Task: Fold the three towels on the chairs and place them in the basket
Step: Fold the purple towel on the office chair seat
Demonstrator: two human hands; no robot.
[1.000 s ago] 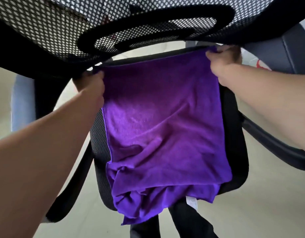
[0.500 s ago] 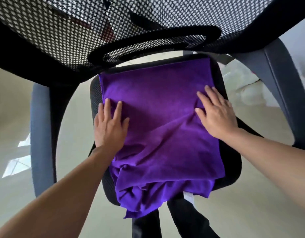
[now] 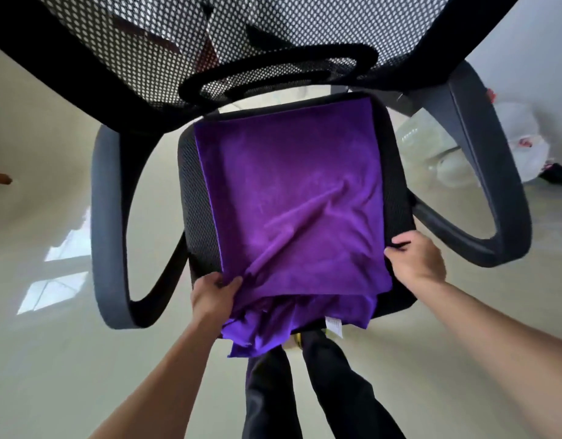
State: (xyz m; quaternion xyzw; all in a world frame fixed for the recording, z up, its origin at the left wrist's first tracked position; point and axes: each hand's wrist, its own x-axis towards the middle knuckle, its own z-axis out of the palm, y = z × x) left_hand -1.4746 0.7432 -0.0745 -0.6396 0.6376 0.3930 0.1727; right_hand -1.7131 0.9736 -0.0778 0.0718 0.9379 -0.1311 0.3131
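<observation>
The purple towel [image 3: 292, 198] lies spread on the black chair seat [image 3: 195, 185] in the middle of the frame. Its top layer is flat but has one long wrinkle. More of the cloth hangs in a bunch over the near edge of the seat, with a small white tag [image 3: 334, 327] showing. The left hand [image 3: 214, 294], low and a bit left of the middle, has its fingers curled round the near left corner of the towel and grips it. The right hand [image 3: 415, 261] is at the towel's near right edge with its fingers curled. I cannot tell if it pinches the cloth or just the seat under it. I think the towel is about to be lifted and folded over. If only one hand has a real hold, the cloth could go up crooked. Then the fold would be lopsided, or the loose bunch could slide off to the floor [image 3: 51, 359]. The wrinkle could get folded in too. I count one towel, one tag, two hands, one chair and two gray armrests [image 3: 107, 217]. The mesh back [image 3: 273, 23] is at the top. No basket and no other towels are in view.
</observation>
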